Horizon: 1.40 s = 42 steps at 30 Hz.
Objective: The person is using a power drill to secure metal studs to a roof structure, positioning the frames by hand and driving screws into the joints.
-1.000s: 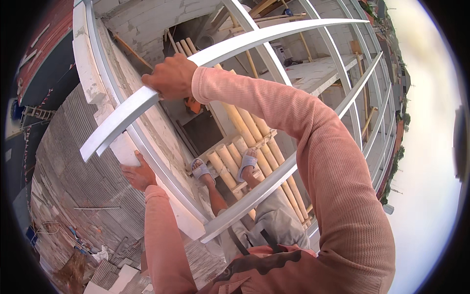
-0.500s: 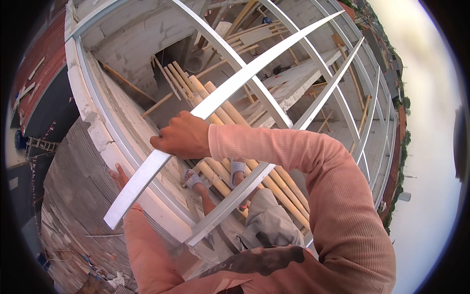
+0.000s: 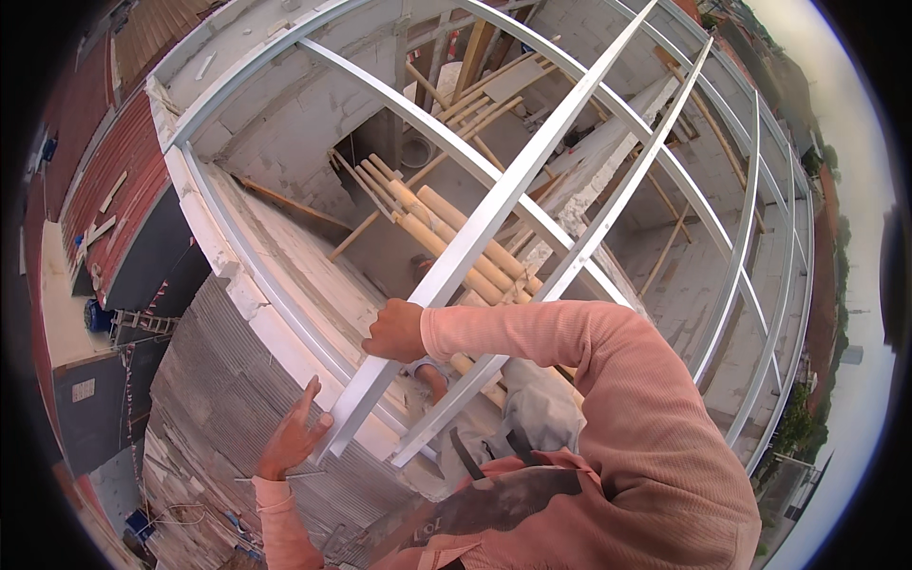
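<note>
A long silver metal beam (image 3: 497, 204) runs diagonally over the roof frame, its near end by the white wall top (image 3: 274, 327). My right hand (image 3: 393, 331) is closed around this beam a short way from that end. My left hand (image 3: 296, 429) is open beside the beam's end, fingers stretched upward; whether it touches the metal I cannot tell. A second silver beam (image 3: 446, 404) lies to the right, beneath my right forearm. Bamboo poles (image 3: 445, 226) lie below the frame, and my sandalled foot (image 3: 427, 375) shows partly between the beams.
More metal members (image 3: 746, 252) cross above block-walled rooms with timber props (image 3: 294, 204). What looks like a person's head (image 3: 420, 268) is below among the poles, partly hidden. Outside lie grey corrugated sheeting (image 3: 204, 408), a red roof (image 3: 128, 247) and a ladder (image 3: 142, 326).
My right hand and the held beam have moved down and rightward, and the beam now slants more steeply. My left hand has come away from the wall top, fingers now raised beside the beam's end.
</note>
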Each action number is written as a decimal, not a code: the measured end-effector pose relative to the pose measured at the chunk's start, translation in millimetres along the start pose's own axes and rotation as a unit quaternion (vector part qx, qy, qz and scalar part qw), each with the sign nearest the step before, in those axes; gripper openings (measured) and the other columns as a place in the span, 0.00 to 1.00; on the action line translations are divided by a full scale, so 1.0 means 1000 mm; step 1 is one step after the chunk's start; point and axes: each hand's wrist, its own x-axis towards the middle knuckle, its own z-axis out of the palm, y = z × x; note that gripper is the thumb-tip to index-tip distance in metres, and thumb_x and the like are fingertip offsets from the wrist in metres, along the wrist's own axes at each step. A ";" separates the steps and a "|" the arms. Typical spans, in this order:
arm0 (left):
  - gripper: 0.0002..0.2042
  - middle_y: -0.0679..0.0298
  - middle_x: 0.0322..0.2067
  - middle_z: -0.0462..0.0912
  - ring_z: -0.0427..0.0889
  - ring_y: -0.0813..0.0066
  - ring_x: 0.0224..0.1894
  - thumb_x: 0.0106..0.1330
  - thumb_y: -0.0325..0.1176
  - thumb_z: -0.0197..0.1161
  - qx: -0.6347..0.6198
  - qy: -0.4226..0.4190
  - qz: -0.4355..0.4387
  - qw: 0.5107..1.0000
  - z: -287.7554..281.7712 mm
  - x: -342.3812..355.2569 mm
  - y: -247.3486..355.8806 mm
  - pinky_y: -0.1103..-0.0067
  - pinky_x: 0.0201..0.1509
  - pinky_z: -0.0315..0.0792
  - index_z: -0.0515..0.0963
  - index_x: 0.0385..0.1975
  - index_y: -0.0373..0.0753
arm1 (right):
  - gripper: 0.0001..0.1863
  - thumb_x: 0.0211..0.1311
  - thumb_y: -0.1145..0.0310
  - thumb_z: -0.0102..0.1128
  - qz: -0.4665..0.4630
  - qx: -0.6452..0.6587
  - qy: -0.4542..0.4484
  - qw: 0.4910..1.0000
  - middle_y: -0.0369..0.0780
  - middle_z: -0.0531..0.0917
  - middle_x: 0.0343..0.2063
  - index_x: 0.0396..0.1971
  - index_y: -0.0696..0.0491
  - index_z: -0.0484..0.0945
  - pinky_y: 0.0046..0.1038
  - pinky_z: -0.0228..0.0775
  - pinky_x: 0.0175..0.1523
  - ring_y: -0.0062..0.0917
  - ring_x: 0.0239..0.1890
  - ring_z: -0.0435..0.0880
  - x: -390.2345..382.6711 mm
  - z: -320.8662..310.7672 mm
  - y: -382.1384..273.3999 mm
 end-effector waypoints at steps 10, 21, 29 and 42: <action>0.36 0.57 0.49 0.85 0.83 0.67 0.49 0.56 0.47 0.76 -0.166 -0.185 -0.102 0.963 0.093 0.063 0.047 0.71 0.58 0.75 0.74 0.60 0.31 | 0.14 0.49 0.65 0.74 0.031 0.037 -0.063 0.997 0.39 0.88 0.38 0.38 0.48 0.84 0.37 0.80 0.49 0.36 0.43 0.89 -0.063 -0.004 -0.038; 0.36 0.49 0.53 0.83 0.81 0.63 0.57 0.57 0.37 0.70 -0.063 -0.124 -0.050 0.989 0.143 0.006 0.105 0.70 0.62 0.73 0.68 0.68 0.32 | 0.45 0.66 0.38 0.63 0.581 0.416 0.592 0.374 0.51 0.72 0.65 0.70 0.58 0.64 0.41 0.67 0.67 0.43 0.65 0.73 -0.297 0.016 0.078; 0.44 0.45 0.52 0.81 0.82 0.49 0.53 0.57 0.44 0.73 -0.033 -0.035 0.026 0.998 0.178 -0.025 0.195 0.64 0.57 0.75 0.61 0.73 0.37 | 0.59 0.53 0.27 0.68 0.199 0.720 0.649 0.148 0.49 0.69 0.61 0.72 0.50 0.53 0.46 0.77 0.59 0.43 0.60 0.76 -0.318 0.038 0.151; 0.47 0.46 0.37 0.76 0.80 0.43 0.38 0.50 0.56 0.77 0.234 0.208 0.063 0.948 0.255 -0.054 0.105 0.56 0.41 0.76 0.68 0.70 0.40 | 0.35 0.55 0.34 0.66 0.170 0.748 0.638 0.066 0.41 0.76 0.30 0.45 0.51 0.69 0.31 0.75 0.31 0.27 0.27 0.78 -0.296 0.044 0.113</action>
